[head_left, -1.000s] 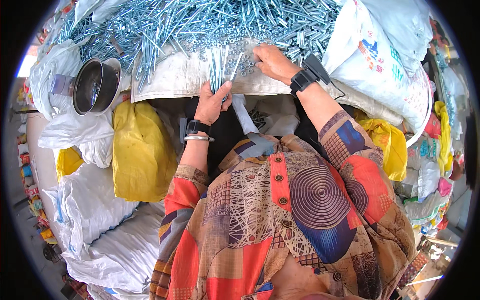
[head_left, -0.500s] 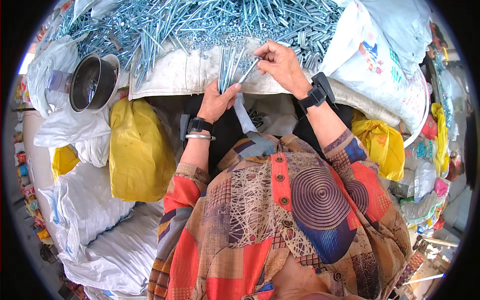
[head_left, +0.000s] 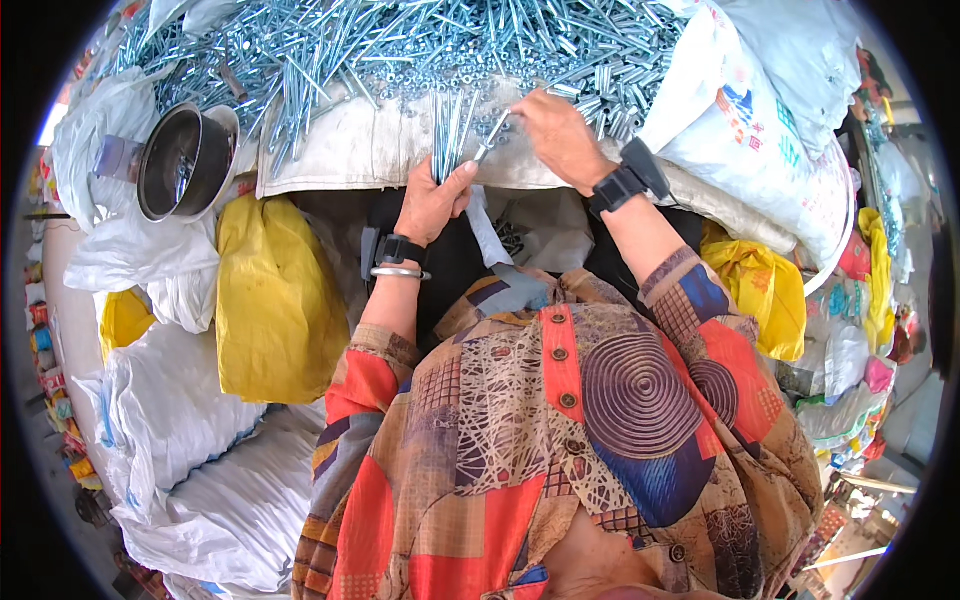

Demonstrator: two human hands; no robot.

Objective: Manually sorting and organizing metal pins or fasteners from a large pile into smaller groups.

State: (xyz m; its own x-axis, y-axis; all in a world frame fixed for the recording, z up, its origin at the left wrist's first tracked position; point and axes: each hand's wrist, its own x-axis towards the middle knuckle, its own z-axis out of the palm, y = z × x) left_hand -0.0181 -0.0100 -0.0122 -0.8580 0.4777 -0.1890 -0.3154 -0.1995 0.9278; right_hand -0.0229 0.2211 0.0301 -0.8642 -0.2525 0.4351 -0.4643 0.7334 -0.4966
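Observation:
My left hand (head_left: 428,204) is closed around the lower part of a bundle of thin silvery metal rods (head_left: 450,132), which stick up from it side by side. Between its thumb and fingers it also steadies one separate metal rod (head_left: 490,139), tilted up to the right, with a thicker part near the thumb. My right hand (head_left: 562,138) pinches that rod's upper end with curled fingers. Any small part inside this pinch is hidden. Just beyond both hands lies a large heap of metal rods, nuts and sleeves (head_left: 420,45) on a whitish cloth (head_left: 330,145).
At the left stands a dark metal pot (head_left: 172,165) with a few metal pieces inside. A yellow bag (head_left: 275,300) hangs below it, and another yellow bag (head_left: 757,292) hangs at the right. A printed white sack (head_left: 745,130) borders the heap. White sacks (head_left: 220,480) lie at lower left.
The separate rod stands steeper than before. My right hand has turned, its fingers curled more around the rod's upper end. My left hand and its bundle have hardly moved.

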